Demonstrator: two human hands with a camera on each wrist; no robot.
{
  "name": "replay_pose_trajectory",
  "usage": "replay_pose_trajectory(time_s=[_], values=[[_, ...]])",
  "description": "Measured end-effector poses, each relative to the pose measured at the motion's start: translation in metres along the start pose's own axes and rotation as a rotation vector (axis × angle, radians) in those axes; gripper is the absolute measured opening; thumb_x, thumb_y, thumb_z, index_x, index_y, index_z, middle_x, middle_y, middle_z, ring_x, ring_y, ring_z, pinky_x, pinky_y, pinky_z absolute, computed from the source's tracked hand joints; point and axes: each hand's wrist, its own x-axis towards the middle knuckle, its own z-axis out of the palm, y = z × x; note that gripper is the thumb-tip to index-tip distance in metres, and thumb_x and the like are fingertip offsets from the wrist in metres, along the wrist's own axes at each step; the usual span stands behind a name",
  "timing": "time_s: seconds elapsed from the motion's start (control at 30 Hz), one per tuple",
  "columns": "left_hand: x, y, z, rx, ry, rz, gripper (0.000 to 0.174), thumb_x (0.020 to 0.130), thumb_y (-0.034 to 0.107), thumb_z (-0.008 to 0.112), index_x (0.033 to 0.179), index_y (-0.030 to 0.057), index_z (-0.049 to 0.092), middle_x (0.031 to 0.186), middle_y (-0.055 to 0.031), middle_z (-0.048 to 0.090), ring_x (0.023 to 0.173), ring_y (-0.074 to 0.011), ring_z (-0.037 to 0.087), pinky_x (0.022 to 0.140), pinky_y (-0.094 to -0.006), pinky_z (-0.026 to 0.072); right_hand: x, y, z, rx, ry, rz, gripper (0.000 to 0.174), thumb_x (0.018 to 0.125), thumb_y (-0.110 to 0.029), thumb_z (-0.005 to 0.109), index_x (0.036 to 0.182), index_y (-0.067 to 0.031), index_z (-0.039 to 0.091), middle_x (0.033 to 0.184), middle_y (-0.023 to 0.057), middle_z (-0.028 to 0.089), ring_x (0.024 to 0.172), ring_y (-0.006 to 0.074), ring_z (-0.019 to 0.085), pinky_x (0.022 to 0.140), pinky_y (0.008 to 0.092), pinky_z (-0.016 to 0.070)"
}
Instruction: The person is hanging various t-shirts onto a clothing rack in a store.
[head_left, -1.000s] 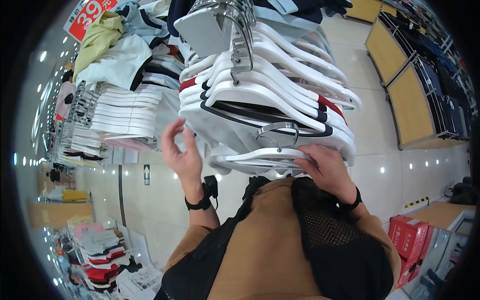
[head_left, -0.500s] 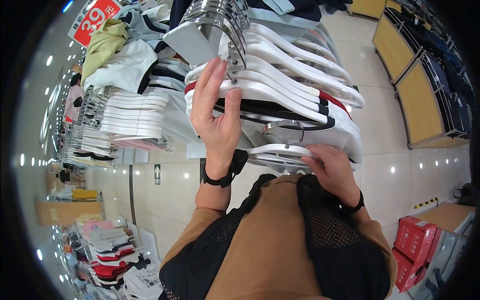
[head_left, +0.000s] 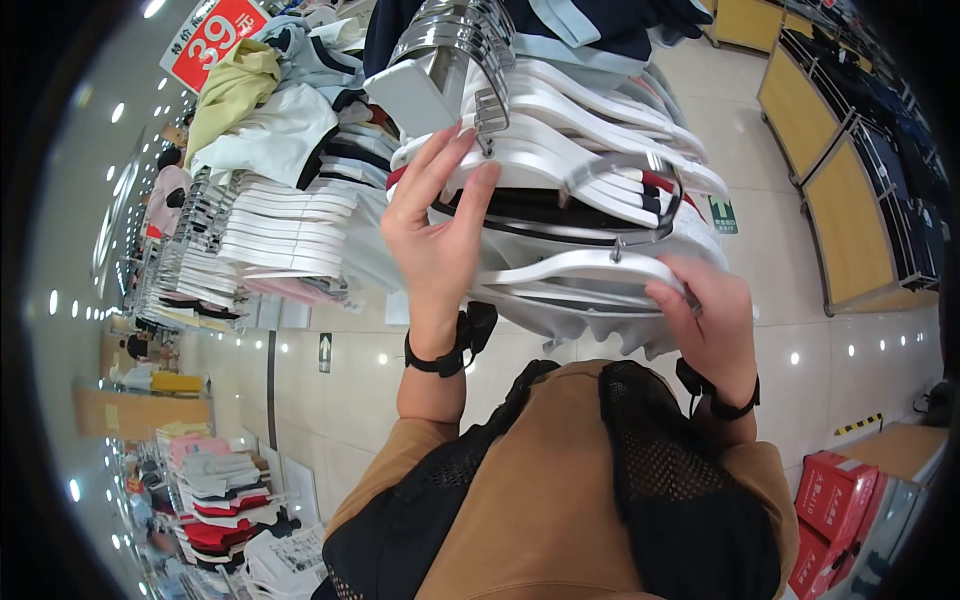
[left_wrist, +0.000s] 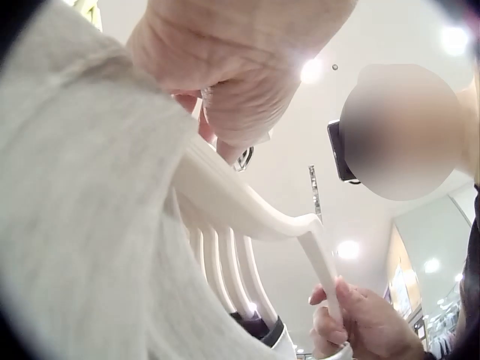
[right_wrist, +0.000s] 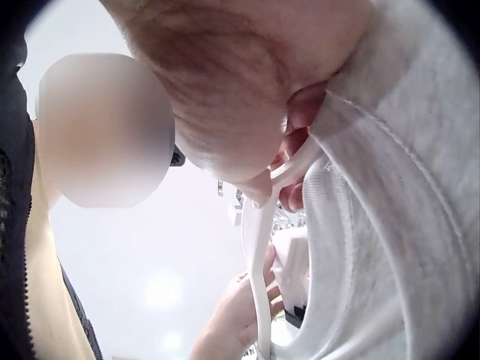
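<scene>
In the head view, the left hand [head_left: 435,235] lies against the left part of the racked white hangers [head_left: 530,165], its fingers fairly straight and thumb apart. The right hand [head_left: 715,320] pinches the right shoulder of a nearer white hanger [head_left: 570,262], whose metal hook stands up. Light grey cloth hangs from it. The left wrist view shows the left hand [left_wrist: 225,60] above and the right hand [left_wrist: 367,322] gripping the hanger end. Seen from the right wrist, the right hand's [right_wrist: 232,90] fingers curl round the hanger [right_wrist: 257,255]; the left hand [right_wrist: 236,311] is beyond.
A metal rack end with a white plate [head_left: 410,97] stands above the hangers. At left are stacked hangers [head_left: 285,230], draped clothes [head_left: 270,130] and a red price sign [head_left: 215,45]. Wooden-sided racks [head_left: 850,225] stand at right, red boxes [head_left: 835,495] at lower right.
The left hand has come up and right from beside the rack onto the hangers. The right hand and its hanger have shifted right, and the hanger's hook has risen in view.
</scene>
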Motion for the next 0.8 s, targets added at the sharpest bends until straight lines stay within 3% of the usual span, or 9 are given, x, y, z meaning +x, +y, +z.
replay_pose_trajectory(time_s=[0.13, 0.2, 0.27, 0.33, 0.43, 0.7, 0.8], values=[[-0.003, 0.006, -0.015, -0.063, -0.082, -0.036, 0.034, 0.091, 0.008, 0.071, 0.123, -0.0013, 0.068, 0.124, -0.0137, 0.069, 0.112, -0.0214, 0.065, 0.098, -0.0328, 0.0473, 0.028, -0.016, 0.006, 0.042, 0.148, -0.086, 0.026, 0.086, -0.014, 0.075, 0.108, -0.0023, 0.068, 0.086, 0.0115, 0.072, 0.072, 0.0276, 0.07, 0.062, 0.0321, 0.0534], [-0.005, 0.019, -0.026, -0.284, -0.109, -0.163, 0.037, 0.099, 0.016, 0.061, 0.132, -0.0023, 0.062, 0.128, -0.014, 0.067, 0.115, -0.0201, 0.064, 0.101, -0.0318, 0.0452, 0.038, -0.02, 0.011, 0.039, 0.185, -0.157, 0.032, 0.086, -0.014, 0.075, 0.117, -0.0052, 0.068, 0.084, 0.0104, 0.072, 0.066, 0.0252, 0.067, 0.059, 0.0309, 0.0518], [-0.009, 0.026, -0.041, -0.195, -0.141, -0.221, 0.042, 0.103, 0.022, 0.055, 0.136, -0.0028, 0.058, 0.131, -0.0156, 0.065, 0.12, -0.0216, 0.061, 0.105, -0.0325, 0.0423, 0.045, -0.031, 0.009, 0.022, 0.041, -0.103, 0.033, 0.09, -0.008, 0.07, 0.123, -0.0013, 0.068, 0.109, 0.0151, 0.073, 0.081, 0.0264, 0.071, 0.074, 0.0296, 0.0546], [-0.011, 0.023, -0.05, -0.033, -0.183, -0.092, 0.042, 0.101, 0.023, 0.058, 0.135, -0.0024, 0.06, 0.131, -0.0174, 0.065, 0.121, -0.0237, 0.061, 0.106, -0.0341, 0.0417, 0.05, -0.034, 0.013, -0.009, 0.04, -0.125, 0.035, 0.09, -0.008, 0.069, 0.125, -0.0025, 0.067, 0.111, 0.0151, 0.073, 0.082, 0.0268, 0.071, 0.074, 0.0295, 0.0547], [-0.013, 0.032, -0.057, 0.103, -0.239, -0.09, 0.043, 0.099, 0.022, 0.061, 0.134, -0.0026, 0.06, 0.13, -0.018, 0.066, 0.121, -0.0253, 0.061, 0.105, -0.0355, 0.0422, 0.057, -0.038, 0.019, -0.045, 0.039, -0.149, 0.036, 0.091, -0.008, 0.069, 0.127, -0.0041, 0.067, 0.112, 0.0147, 0.073, 0.082, 0.0278, 0.071, 0.075, 0.03, 0.0548], [-0.022, 0.034, -0.048, 0.072, -0.245, -0.157, 0.045, 0.093, 0.011, 0.069, 0.135, -0.0007, 0.059, 0.128, -0.0174, 0.066, 0.116, -0.0227, 0.063, 0.093, -0.0317, 0.0497, 0.065, -0.042, 0.038, -0.016, 0.01, -0.126, 0.036, 0.093, -0.009, 0.067, 0.129, -0.0073, 0.066, 0.113, 0.0137, 0.072, 0.077, 0.0274, 0.069, 0.07, 0.0333, 0.0542], [-0.024, 0.035, -0.046, 0.101, -0.237, -0.17, 0.047, 0.092, 0.008, 0.069, 0.137, -0.0007, 0.058, 0.129, -0.0177, 0.065, 0.116, -0.0228, 0.063, 0.093, -0.0317, 0.0499, 0.063, -0.042, 0.041, -0.023, 0.019, -0.151, 0.04, 0.093, -0.01, 0.067, 0.132, -0.0095, 0.064, 0.099, 0.013, 0.073, 0.071, 0.0269, 0.066, 0.065, 0.0333, 0.0526]])
